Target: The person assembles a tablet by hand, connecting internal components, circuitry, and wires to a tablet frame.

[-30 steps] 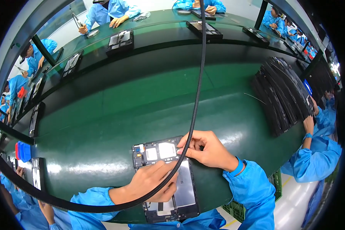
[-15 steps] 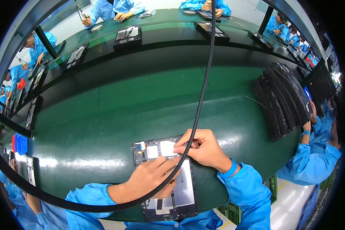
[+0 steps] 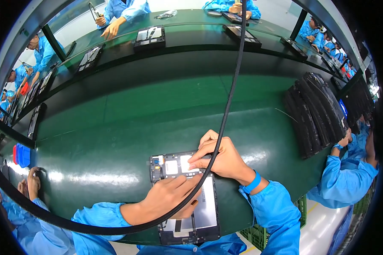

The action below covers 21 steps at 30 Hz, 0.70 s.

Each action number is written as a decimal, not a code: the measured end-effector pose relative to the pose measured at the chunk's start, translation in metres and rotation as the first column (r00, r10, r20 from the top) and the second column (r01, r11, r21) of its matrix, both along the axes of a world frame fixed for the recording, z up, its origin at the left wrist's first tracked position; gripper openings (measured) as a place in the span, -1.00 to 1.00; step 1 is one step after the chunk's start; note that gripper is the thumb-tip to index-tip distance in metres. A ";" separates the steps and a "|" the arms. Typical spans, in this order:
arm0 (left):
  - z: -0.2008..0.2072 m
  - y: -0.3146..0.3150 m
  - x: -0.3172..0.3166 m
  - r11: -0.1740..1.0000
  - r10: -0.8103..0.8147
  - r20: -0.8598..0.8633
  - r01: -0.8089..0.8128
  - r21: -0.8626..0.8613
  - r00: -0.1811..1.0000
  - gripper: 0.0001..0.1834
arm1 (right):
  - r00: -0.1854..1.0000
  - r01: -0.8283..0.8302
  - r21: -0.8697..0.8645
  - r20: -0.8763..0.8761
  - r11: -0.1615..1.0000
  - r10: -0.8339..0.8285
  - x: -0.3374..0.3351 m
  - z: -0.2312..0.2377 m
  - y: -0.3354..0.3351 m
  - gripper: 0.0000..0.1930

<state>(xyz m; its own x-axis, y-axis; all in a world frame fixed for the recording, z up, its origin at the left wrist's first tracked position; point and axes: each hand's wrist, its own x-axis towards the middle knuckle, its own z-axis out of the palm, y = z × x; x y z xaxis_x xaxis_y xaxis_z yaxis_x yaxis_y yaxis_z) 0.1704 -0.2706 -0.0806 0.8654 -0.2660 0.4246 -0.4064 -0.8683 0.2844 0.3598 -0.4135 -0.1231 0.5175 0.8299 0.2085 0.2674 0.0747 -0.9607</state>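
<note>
An opened tablet (image 3: 206,233) lies on the green bench close in front of me, its inner boards, white plates and large pale panel exposed. My left hand (image 3: 164,199) rests across its middle, with fingers closed and bent together; the black cable and the hand itself hide the fingertips. Over the tablet's upper right part, my right hand (image 3: 223,159) is pinched at thumb and forefinger against a white plate (image 3: 185,163). Whatever either hand grips is too small or too hidden to name.
A thick black cable (image 3: 229,106) crosses the view in front of my hands. On the right stands a stack of black slabs (image 3: 315,114). Blue and red bins (image 3: 23,156) sit at left. More opened tablets (image 3: 150,36) line a raised shelf; people in blue work around the bench.
My right hand has shifted slightly left and its other fingers have lifted. The left hand has barely moved. At the left, a co-worker's hand now reaches onto the bench where an opened tablet lay.
</note>
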 end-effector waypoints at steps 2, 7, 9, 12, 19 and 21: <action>0.000 0.000 0.000 1.000 -0.003 0.007 0.003 0.006 1.000 -0.61 | 1.000 0.006 -0.010 -0.003 1.000 -0.006 -0.001 0.002 0.001 -0.75; -0.001 0.000 0.002 1.000 0.000 0.028 0.001 -0.014 1.000 -0.72 | 1.000 0.024 -0.010 0.014 1.000 -0.023 -0.002 0.002 0.001 -0.76; -0.005 0.004 0.004 0.999 -0.002 -0.031 0.001 -0.048 1.000 -0.62 | 0.999 0.032 -0.002 0.035 0.999 -0.032 -0.003 0.004 0.003 -0.78; 0.004 0.006 0.011 0.996 -0.047 -0.100 0.039 -0.083 0.994 -0.66 | 0.998 -0.033 0.017 0.049 0.999 0.032 0.000 0.003 -0.001 -0.75; 0.004 0.006 0.009 0.996 -0.032 -0.083 0.025 -0.090 0.996 -0.64 | 0.929 -0.331 0.074 -0.148 0.941 0.338 0.010 0.024 -0.024 -0.12; 0.003 0.007 0.007 0.993 -0.039 -0.076 0.030 -0.117 0.996 -0.62 | 0.906 -0.416 -0.061 -0.115 0.907 0.407 0.011 0.030 -0.026 -0.02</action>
<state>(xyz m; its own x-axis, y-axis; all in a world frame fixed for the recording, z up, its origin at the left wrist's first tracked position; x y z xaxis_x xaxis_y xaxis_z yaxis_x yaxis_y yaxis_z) 0.1779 -0.2641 -0.0773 0.8882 -0.2491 0.3860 -0.4081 -0.8136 0.4141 0.3712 -0.4397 -0.0928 0.1404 0.9853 0.0968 0.1347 0.0779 -0.9878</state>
